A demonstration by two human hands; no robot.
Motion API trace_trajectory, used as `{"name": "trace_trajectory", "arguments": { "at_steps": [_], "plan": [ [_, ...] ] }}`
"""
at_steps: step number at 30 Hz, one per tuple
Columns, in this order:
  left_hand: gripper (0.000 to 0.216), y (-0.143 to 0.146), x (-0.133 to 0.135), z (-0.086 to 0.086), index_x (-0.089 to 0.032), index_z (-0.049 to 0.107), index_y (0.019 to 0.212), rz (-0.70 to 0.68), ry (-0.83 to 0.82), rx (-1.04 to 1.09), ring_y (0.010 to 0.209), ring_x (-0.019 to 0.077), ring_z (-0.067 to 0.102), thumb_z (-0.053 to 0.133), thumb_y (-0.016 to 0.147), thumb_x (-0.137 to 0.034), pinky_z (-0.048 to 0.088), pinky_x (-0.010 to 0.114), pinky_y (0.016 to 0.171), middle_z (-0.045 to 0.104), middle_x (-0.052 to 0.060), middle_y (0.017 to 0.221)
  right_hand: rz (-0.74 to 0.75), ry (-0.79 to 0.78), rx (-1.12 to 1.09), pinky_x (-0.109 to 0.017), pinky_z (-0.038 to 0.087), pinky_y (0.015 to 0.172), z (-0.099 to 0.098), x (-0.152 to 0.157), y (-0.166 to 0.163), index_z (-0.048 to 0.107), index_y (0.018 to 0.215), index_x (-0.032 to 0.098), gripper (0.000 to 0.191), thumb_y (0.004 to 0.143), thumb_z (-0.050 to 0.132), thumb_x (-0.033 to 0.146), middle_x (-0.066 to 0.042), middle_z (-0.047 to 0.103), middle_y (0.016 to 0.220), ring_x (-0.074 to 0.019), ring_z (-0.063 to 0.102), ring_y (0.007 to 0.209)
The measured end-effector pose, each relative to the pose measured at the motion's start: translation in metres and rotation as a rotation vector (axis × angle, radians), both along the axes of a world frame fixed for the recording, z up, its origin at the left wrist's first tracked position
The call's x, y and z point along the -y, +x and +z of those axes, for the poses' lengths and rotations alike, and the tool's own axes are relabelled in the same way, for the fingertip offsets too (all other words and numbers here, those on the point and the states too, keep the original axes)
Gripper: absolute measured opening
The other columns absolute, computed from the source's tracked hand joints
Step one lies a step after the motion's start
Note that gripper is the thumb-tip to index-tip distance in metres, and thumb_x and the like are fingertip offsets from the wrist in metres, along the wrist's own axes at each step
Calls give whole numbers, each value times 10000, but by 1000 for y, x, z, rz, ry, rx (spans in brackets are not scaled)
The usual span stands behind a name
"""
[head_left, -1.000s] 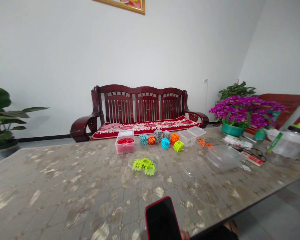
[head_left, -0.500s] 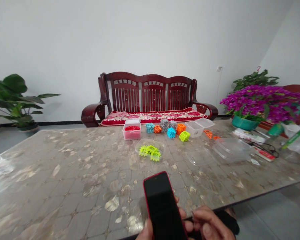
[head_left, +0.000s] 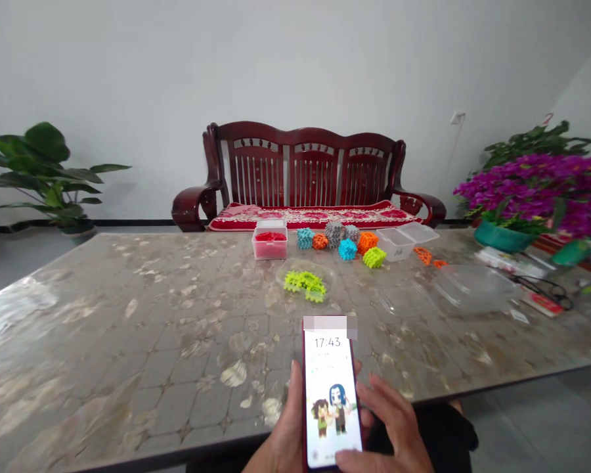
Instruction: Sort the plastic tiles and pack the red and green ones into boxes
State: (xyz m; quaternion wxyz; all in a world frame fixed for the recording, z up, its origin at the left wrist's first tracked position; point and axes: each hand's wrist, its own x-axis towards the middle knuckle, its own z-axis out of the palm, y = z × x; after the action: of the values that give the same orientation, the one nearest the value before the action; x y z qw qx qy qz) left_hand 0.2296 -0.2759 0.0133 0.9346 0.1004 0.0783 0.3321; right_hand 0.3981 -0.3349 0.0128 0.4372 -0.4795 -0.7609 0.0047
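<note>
A smartphone [head_left: 331, 374] with a red edge is upright in my left hand [head_left: 284, 430], just over the near table edge. My left thumb lies along its left side, and fingertips show at its right side. Its lit screen shows 17:43 and two cartoon figures. At the phone's lower right is my right hand [head_left: 398, 427], its fingers stretched and apart. The right thumb is over the bottom of the screen; whether it presses the glass I cannot tell. Beyond the phone, a clear plastic container [head_left: 280, 289] holds lime-green toothed pieces [head_left: 305, 281].
A clear box [head_left: 270, 248] of red pieces stands near the table's far edge. Beside it are several coloured blocks [head_left: 347, 249] and an open clear box [head_left: 396, 244]. Clear lids [head_left: 465, 289], cables and purple flowers [head_left: 532, 190] are at right. A wooden bench [head_left: 308, 164] stands behind.
The phone's screen has gone from black to lit. My right hand has come from beside the phone to its lower screen. The view has shifted, so the table sits further left and higher.
</note>
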Motion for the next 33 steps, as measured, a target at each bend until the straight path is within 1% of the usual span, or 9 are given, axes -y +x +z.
{"name": "trace_trajectory", "arguments": {
  "at_steps": [2,5,7,9,13,19,25,29,33],
  "plan": [
    [969,1,0,4,-68,542,1362,-9,-29,-15,898,289,718,269,813,-819,466,395,900,761,185,973,15,-9,14,-446,534,976,1,-3,-2,699,1143,420,400,808,633,627,-16,564,1378,-307,513,1281],
    [981,1,1,6,-46,559,1338,-47,-64,-38,893,293,718,277,812,-825,477,376,857,754,195,1010,16,29,55,-514,465,1044,9,-8,-6,697,1164,395,461,901,429,663,-20,523,1429,-327,434,1348],
    [955,2,1,6,-58,574,1323,-53,-92,-42,887,278,719,290,819,-818,483,350,826,752,182,1034,-33,59,72,-559,403,1085,15,-10,-7,684,1202,366,524,939,330,647,-27,448,1496,-349,375,1387],
    [919,2,1,6,-80,581,1320,-41,-112,-36,851,254,725,296,833,-805,487,330,794,763,162,994,-92,72,64,-577,365,1106,18,-11,-5,664,1245,331,560,951,297,635,-42,383,1541,-367,352,1400],
    [934,4,1,8,-70,576,1323,-47,-101,-41,771,234,727,291,831,-811,492,325,760,769,159,879,-113,78,80,-542,405,1086,17,-9,3,638,1283,314,552,959,305,613,-54,365,1552,-361,392,1379],
    [886,5,-2,15,-69,607,1277,-19,-114,-4,824,222,719,279,862,-780,490,321,784,752,153,1005,-104,38,87,-495,479,1015,10,-2,9,621,1301,299,522,967,336,582,-81,463,1482,-334,487,1310],
    [778,4,-8,20,-92,624,1241,29,-86,-60,790,202,709,338,890,-725,494,303,739,754,132,985,-75,-16,-22,-439,530,967,7,3,3,643,1273,298,468,965,395,549,-82,582,1362,-303,585,1210],
    [795,3,-12,22,-71,606,1270,52,-102,-96,793,201,705,355,887,-721,492,294,723,755,138,976,-82,-55,-123,-437,527,976,5,4,-7,633,1281,281,465,978,381,529,-92,592,1348,-295,589,1208],
    [802,2,-16,22,-65,616,1263,55,-99,-85,806,215,710,336,892,-719,495,311,743,755,152,980,-82,-86,-158,-411,531,971,3,4,-13,619,1293,259,474,973,401,532,-106,574,1369,-289,579,1224]
  ]
}}
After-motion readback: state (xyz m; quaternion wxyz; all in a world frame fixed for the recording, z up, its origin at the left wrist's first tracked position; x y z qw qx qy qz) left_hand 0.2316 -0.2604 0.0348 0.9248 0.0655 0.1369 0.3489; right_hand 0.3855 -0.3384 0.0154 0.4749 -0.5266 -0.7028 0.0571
